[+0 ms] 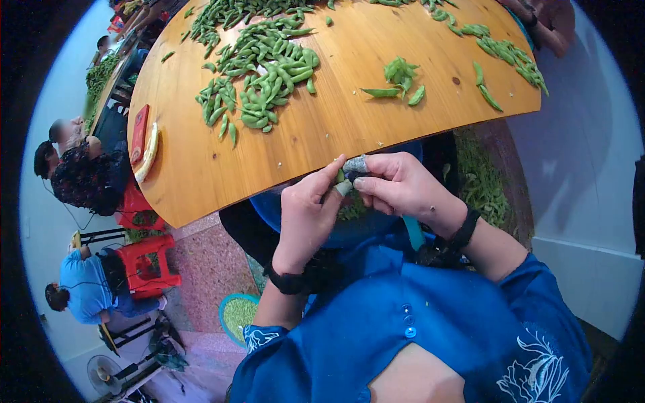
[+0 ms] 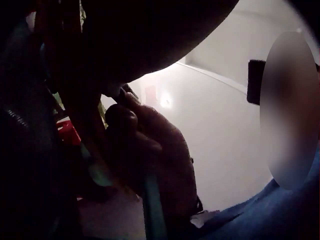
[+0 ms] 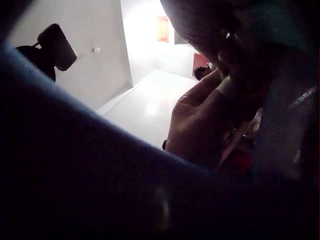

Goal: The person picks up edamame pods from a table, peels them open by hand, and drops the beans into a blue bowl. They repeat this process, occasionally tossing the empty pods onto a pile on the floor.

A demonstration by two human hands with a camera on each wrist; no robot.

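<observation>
In the head view, my left hand (image 1: 310, 205) and right hand (image 1: 403, 188) meet just off the table's near edge. Between the left thumb and forefinger a green edamame pod (image 1: 340, 176) is pinched, mostly covered by the fingers. Curled fingers of the right hand grip the pod's other end; silvery tape (image 1: 355, 164) wraps its forefinger. A pale cover sits on the left thumb. Below both hands is a blue basin (image 1: 269, 209) with green bits inside. Both wrist views are dark: the left one shows a hand (image 2: 165, 150), the right one another hand (image 3: 200, 115), in silhouette.
A large heap of edamame pods (image 1: 275, 77) lies on the wooden table (image 1: 322, 127). Nearer the right are a small green clump (image 1: 400, 72) and a row of pods (image 1: 507, 54). A red phone-like slab (image 1: 140, 134) lies left. Red stools (image 1: 144, 265) and people stand beyond.
</observation>
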